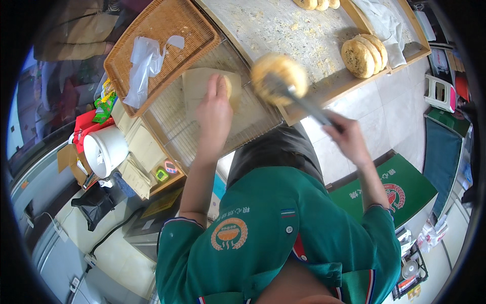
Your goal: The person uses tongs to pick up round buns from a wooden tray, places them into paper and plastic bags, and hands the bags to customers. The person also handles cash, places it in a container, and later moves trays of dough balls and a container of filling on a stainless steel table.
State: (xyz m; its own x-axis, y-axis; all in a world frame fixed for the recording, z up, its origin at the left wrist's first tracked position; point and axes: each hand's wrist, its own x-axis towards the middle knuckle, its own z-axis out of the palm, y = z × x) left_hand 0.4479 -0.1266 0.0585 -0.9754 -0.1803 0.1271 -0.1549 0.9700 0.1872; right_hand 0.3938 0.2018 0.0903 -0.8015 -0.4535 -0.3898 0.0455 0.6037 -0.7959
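One right hand (349, 139): fingers clamped on dark tongs (313, 107). One round golden bread (297, 71), blurred by motion, at the tongs' tip, over the near corner of a floury, wooden-rimmed tray (283, 25). One left hand (215, 109): fingers together over pale paper (194, 90), above a wire rack (177, 137); from here, I cannot tell whether they pinch it. Three overlapping breads (356, 57), tray's right side. One wicker basket (177, 17) beside the rack, containing crumpled plastic (144, 66).

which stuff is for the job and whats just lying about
In use:
tongs in right hand
round bread in the tongs
paper bag at left hand

Seemingly lying about:
white bucket
white stool
plastic bag on wicker tray
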